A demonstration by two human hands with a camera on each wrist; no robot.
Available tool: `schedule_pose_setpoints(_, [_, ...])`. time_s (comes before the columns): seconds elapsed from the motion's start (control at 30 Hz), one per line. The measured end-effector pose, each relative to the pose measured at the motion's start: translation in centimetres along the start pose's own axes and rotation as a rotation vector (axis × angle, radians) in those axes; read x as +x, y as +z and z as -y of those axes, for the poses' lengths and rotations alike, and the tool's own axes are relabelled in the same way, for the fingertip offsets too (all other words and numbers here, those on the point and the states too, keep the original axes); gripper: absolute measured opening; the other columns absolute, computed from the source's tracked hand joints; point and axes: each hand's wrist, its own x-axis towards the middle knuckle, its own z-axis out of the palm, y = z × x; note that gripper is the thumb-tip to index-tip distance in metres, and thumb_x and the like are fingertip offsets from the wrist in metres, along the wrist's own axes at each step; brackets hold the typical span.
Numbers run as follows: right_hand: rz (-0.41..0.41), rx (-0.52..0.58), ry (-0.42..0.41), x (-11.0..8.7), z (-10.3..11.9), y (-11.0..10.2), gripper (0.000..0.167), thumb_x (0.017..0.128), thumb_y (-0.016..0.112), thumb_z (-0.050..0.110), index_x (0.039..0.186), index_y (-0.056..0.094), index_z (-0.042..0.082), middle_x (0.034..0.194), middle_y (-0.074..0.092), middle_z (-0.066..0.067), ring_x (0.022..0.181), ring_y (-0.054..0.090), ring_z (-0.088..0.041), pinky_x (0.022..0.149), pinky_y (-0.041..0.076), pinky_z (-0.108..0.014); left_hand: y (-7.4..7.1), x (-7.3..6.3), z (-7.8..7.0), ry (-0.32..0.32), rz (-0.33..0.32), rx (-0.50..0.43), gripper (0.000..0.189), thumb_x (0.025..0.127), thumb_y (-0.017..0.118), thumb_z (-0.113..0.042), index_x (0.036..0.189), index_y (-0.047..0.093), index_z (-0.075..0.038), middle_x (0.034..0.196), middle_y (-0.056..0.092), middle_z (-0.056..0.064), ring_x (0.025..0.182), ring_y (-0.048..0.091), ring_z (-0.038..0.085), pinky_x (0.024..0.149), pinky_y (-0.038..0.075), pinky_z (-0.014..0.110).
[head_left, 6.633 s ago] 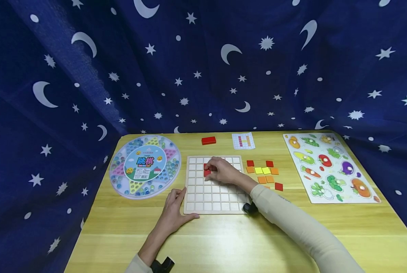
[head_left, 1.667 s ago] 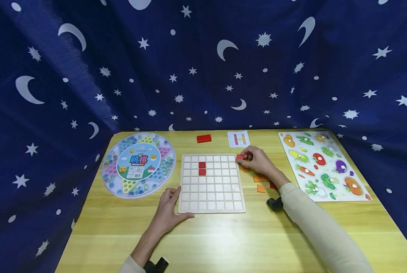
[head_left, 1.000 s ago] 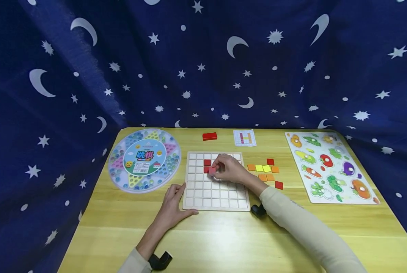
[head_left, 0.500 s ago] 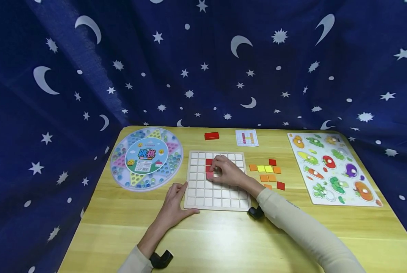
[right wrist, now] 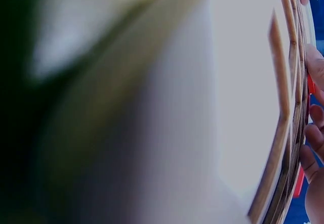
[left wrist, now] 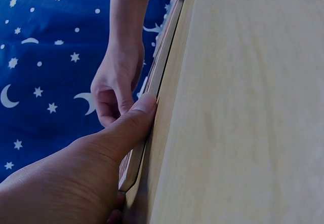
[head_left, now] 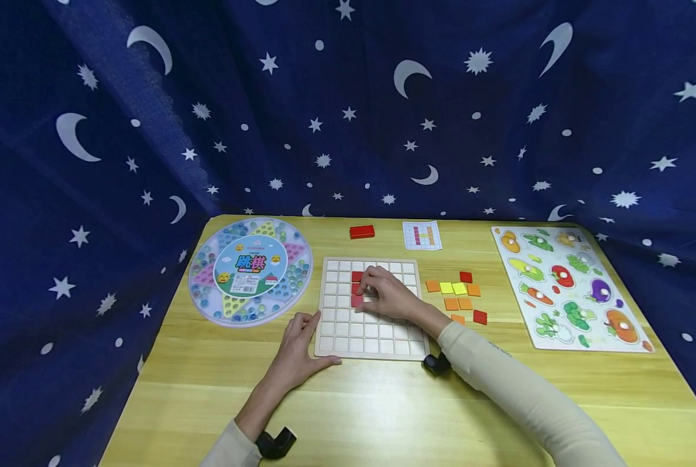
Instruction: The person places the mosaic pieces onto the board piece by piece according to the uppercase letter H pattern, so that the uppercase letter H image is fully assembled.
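Observation:
A white square grid board lies on the table. My left hand is at its near left corner, the thumb on the front edge and fingers along the left side; the left wrist view shows the thumb against that edge. Over the board my right hand bends its thumb and fingers about a red square tile, which looks flat in a cell. Above it in the same column sits another red tile; one between them is partly hidden by the fingers. The right wrist view is mostly blurred.
Loose orange, yellow and red tiles lie right of the board. Behind stand stacked red pieces and a pattern card. A round marble game lies left, a vegetable puzzle right.
The right hand took a red tile from the right side to the board and set it below the other two. Its fingers now spread slightly more. The left hand stayed at the corner.

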Motion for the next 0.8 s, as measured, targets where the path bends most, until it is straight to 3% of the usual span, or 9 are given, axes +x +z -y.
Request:
schedule_pose_setpoints(0.33, [0.013,-0.011,0.015,0.02,0.18,0.03,0.032,0.073,0.086,0.036,0.091,0.071,0.016,0.097,0.059,0.004,0.091,0.051,-0.015,0.085,0.043,-0.035,0.09,-0.03,0.12,-0.003,0.002,-0.001,0.105,0.064,0.088,-0.050,0.148,0.042,-0.004,0.115,0.047,0.004,0.107,0.043,0.019,0.093,0.040,0.040])
schedule_pose_setpoints(0.63, [0.033,0.004,0.071,0.12,0.07,0.04,0.051,0.073,0.086,0.037,0.112,0.068,0.011,0.101,0.061,0.001,0.094,0.050,-0.014,0.088,0.043,-0.036,0.04,-0.03,-0.06,0.001,-0.006,0.003,0.104,0.065,0.089,-0.047,0.147,0.043,-0.004,0.115,0.046,0.004,0.107,0.043,0.020,0.093,0.040,0.041])
schedule_pose_setpoints(0.8, [0.037,-0.011,0.063,0.20,-0.07,0.05,0.055,0.073,0.086,0.039,0.116,0.068,0.010,0.101,0.061,0.000,0.095,0.050,-0.015,0.089,0.043,-0.036,0.03,0.00,0.00,-0.004,0.000,0.002,0.104,0.065,0.088,-0.048,0.147,0.043,-0.003,0.116,0.046,0.004,0.107,0.043,0.020,0.094,0.040,0.041])
